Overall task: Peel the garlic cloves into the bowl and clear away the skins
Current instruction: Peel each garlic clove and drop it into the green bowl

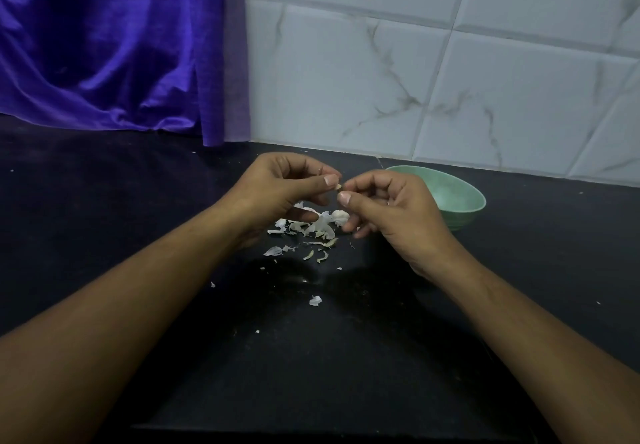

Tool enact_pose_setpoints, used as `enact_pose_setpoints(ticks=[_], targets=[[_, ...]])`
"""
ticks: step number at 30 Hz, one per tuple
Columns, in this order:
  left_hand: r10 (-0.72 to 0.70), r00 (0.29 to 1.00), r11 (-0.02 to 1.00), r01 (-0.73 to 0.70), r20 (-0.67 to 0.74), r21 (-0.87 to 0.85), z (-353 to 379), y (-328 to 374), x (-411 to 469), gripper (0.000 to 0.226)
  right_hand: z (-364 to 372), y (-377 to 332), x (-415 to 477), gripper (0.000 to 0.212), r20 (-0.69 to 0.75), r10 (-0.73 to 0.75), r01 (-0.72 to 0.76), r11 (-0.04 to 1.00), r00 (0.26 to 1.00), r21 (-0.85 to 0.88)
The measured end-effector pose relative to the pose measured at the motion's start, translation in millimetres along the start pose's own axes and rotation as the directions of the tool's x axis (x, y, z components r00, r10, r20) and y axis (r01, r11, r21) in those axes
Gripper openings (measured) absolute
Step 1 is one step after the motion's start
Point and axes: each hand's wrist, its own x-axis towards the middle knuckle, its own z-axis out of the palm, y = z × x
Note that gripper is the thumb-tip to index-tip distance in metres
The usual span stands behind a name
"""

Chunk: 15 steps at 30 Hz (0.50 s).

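Observation:
My left hand and my right hand meet fingertip to fingertip above the black counter, both pinching one small garlic clove, of which only a pale tip shows. Under the hands lies the rest of the garlic bulb among a heap of white papery skins. More skin flakes are scattered nearer to me. A pale green bowl stands just right of my right hand, close to the wall; its inside is too dim to tell what it holds.
The black counter runs up to a white marble-patterned tiled wall at the back. A purple cloth hangs down onto the counter at the back left.

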Motion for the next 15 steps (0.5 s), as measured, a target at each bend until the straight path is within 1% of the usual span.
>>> enact_pose_setpoints(ticks=[3, 6, 12, 15], targets=[[-0.011, 1.000, 1.000, 0.011, 0.021, 0.014, 0.5, -0.4, 0.1, 0.014, 0.6, -0.6, -0.4, 0.003, -0.003, -0.005, 0.005, 1.000, 1.000, -0.002], [-0.022, 1.000, 0.999, 0.022, 0.008, 0.028, -0.2, -0.3, 0.3, 0.016, 0.4, -0.8, -0.5, 0.005, -0.007, -0.006, 0.006, 1.000, 1.000, -0.007], [-0.020, 1.000, 0.997, 0.020, 0.000, 0.072, -1.4, -0.1, -0.1, 0.012, 0.6, -3.6, -2.4, 0.004, 0.020, 0.016, -0.016, 1.000, 1.000, -0.023], [0.005, 1.000, 0.994, -0.006, 0.005, 0.110, -0.5, -1.0, -0.3, 0.009, 0.4, -2.9, -2.3, 0.004, 0.026, 0.048, -0.047, 0.999, 0.999, -0.013]])
